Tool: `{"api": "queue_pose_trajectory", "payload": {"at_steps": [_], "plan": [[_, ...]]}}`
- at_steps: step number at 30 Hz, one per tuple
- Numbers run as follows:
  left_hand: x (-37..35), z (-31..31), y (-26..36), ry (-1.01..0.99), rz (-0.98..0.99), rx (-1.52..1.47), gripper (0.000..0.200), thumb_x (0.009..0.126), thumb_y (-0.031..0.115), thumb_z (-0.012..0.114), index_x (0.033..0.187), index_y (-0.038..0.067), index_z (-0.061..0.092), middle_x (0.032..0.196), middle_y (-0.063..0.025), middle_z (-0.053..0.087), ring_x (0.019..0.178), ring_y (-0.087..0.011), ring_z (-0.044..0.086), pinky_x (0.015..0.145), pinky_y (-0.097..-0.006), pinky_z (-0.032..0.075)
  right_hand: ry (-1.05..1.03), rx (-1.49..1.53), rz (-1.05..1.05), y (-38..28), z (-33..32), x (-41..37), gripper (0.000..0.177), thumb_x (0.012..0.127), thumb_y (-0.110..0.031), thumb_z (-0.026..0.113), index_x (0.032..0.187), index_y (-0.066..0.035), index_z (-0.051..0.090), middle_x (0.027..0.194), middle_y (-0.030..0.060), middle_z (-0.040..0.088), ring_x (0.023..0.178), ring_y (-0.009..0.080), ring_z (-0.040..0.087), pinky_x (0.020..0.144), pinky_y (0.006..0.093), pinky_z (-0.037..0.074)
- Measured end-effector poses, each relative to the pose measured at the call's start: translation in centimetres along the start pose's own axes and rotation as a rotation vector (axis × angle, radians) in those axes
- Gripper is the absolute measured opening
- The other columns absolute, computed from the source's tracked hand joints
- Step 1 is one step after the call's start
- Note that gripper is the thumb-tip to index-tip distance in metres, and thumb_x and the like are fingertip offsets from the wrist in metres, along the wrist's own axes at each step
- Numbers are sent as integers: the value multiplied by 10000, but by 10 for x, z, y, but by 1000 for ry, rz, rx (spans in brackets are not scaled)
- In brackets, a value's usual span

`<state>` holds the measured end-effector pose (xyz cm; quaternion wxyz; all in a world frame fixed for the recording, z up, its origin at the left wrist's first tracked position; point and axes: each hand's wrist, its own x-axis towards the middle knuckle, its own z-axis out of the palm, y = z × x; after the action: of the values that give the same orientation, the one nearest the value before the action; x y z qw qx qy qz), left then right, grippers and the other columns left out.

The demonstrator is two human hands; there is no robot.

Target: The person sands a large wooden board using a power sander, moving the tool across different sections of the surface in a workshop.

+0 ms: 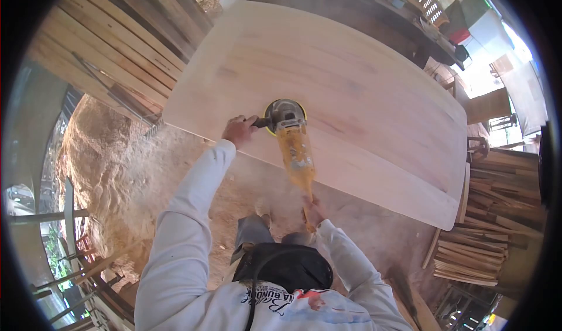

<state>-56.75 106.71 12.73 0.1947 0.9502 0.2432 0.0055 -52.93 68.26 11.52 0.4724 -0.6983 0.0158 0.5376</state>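
Observation:
A yellow power sander (295, 149) rests with its round head on a large pale wooden panel (363, 108), near the panel's close edge. My left hand (240, 132) is wrapped round the black side handle at the left of the sander's head. The rear grip of the sander is in my right hand (315, 211), just off the panel's near edge. The sander's body points back toward me. The pad's yellow rim shows around the head, while its underside is hidden against the wood.
Long boards (111, 38) lie at the upper left. A sawdust heap (96, 149) stands at the left. Stacked wood strips (471, 255) are at the lower right. Behind the panel is a dark bench (404, 23). Dust hangs near the floor.

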Motion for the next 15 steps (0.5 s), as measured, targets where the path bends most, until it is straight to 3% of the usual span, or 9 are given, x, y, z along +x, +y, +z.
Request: {"api": "queue_pose_trajectory", "payload": {"at_steps": [3,5,8,10,12,15], "plan": [[-3,-11,-49,18,-40,10,368,962,326,612,1308,200,620,1033,-162,671,1041,-354,651,960,-500,474,-28,-56,-8,-15,40,16,660,980,-614,564,1369,-81,572,677,48,591,533,153,589,508,361,502],[-1,-25,-86,22,-60,29,366,967,322,591,1312,199,615,1027,-169,673,1048,-354,648,960,-501,475,-59,-257,-5,5,66,68,726,968,-657,529,1389,-67,567,802,119,665,688,223,664,651,409,537],[-4,-42,-139,22,-86,76,377,972,316,566,1328,199,602,1035,-179,677,1059,-363,642,956,-502,479,-34,-427,-75,-24,103,84,815,945,-725,474,1377,-42,586,994,202,714,939,319,699,851,451,526],[-2,-45,-170,62,-93,100,388,971,313,559,1341,201,593,1048,-188,680,1067,-369,639,953,-501,482,-24,-446,-123,-62,122,81,833,938,-748,465,1356,-42,603,941,172,683,873,285,666,783,429,500],[-5,-60,-183,65,-155,77,405,971,317,556,1359,205,585,1071,-197,679,1075,-381,634,951,-503,487,-43,-413,-148,-86,135,88,808,940,-748,483,1338,-57,613,703,63,609,567,156,603,519,367,476],[-8,-66,-220,76,-200,55,418,975,323,551,1375,202,576,1096,-214,672,1080,-400,628,949,-509,491,-33,-601,-267,-93,153,132,823,915,-760,509,1296,-43,645,788,102,657,625,197,645,560,386,510]]}}
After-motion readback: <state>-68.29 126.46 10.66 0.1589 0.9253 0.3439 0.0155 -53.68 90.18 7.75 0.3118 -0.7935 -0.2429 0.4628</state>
